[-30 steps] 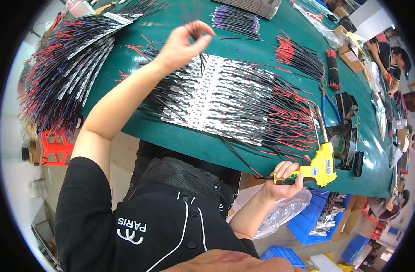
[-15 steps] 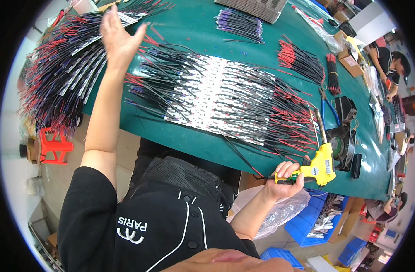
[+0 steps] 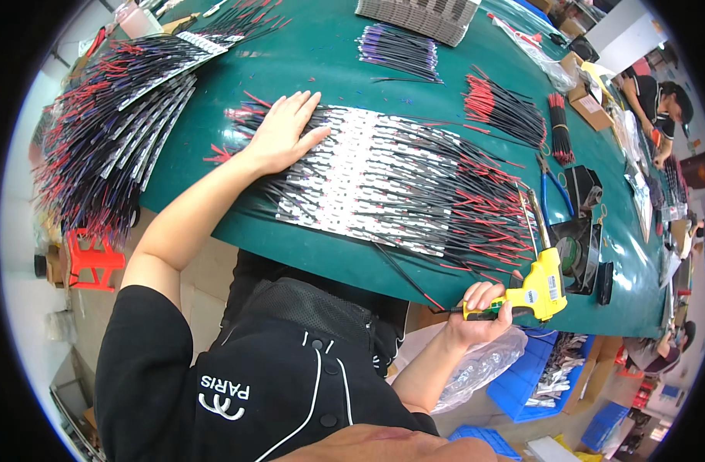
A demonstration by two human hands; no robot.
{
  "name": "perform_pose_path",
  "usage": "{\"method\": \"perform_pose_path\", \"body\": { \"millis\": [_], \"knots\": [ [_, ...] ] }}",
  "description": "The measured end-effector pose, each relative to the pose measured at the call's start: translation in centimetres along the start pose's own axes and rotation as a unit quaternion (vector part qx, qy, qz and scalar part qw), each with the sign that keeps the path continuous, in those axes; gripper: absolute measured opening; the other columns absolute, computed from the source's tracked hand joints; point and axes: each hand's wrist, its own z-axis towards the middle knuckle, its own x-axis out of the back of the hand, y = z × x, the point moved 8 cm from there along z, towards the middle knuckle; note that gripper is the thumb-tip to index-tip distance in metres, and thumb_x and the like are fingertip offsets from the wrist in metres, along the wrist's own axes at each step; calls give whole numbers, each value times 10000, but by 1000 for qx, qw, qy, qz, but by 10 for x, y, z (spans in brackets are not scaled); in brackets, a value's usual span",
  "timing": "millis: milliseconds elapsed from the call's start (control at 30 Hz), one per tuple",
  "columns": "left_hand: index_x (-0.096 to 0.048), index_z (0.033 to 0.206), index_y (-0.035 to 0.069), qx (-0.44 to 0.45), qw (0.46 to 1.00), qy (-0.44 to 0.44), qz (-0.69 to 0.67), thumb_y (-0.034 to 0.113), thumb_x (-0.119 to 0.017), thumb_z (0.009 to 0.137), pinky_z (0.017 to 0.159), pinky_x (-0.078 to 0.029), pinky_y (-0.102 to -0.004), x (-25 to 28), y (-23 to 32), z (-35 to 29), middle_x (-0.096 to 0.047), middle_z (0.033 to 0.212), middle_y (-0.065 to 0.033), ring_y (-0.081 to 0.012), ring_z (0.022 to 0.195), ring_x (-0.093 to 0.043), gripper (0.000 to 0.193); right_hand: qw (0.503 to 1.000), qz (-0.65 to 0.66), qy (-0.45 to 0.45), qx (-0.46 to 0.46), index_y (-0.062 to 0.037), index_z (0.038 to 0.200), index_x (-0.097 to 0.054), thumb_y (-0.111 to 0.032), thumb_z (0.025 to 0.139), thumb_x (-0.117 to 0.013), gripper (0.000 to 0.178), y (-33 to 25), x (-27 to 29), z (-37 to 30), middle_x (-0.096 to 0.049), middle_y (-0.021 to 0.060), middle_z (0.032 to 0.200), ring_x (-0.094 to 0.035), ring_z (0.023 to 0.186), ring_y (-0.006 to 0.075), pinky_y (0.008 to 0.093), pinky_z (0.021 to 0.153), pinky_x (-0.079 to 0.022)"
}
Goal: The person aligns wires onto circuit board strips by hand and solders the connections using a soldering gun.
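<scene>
My left hand (image 3: pixel 285 137) lies flat, fingers stretched out, on the left part of a panel of white strips (image 3: pixel 360 169) with many black wires. Red-tipped wire ends stick out on both sides of that panel. My right hand (image 3: pixel 479 312) is wrapped round the handle of a yellow soldering gun (image 3: pixel 543 286). Its metal tip points up, away from me, beside the red wire ends at the panel's right. A large fanned stack of wired strips (image 3: pixel 114 138) lies at the table's left side, apart from my left hand.
On the green table (image 3: pixel 291 38) lie purple-tipped wires (image 3: pixel 399 54), red-tipped wires (image 3: pixel 505 108) and a tied wire bundle (image 3: pixel 560 129). Blue-handled pliers (image 3: pixel 556 192) and a black fan (image 3: pixel 579 246) are at the right. Below sits a blue bin (image 3: pixel 514 389); a red stool (image 3: pixel 95 260) stands left. Another person works far right.
My left hand has come down from above the far left, moving right and nearer, onto the panel's wires. The right hand keeps the soldering gun in nearly the same place.
</scene>
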Motion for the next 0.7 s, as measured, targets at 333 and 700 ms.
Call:
{"method": "perform_pose_path", "body": {
  "millis": [333,700],
  "knots": [
    [-547,1141,23,-122,983,-72,114,315,-579,834,974,-349,-429,51,59,72,-505,1174,-208,-344,1163,-436,425,1000,-12,-15,7,49,1226,-310,-231,881,-376,449,-3,-4,2,-361,20,513,-355,389,110,233,391,-335],
    [-565,850,35,-113,986,-37,119,120,-548,779,780,-466,-412,-44,67,193,-589,903,-138,-307,936,-559,113,1000,7,6,1,55,1212,-252,-223,862,-405,472,-2,1,0,-389,47,500,-384,363,139,254,368,-375]
  ]
}}
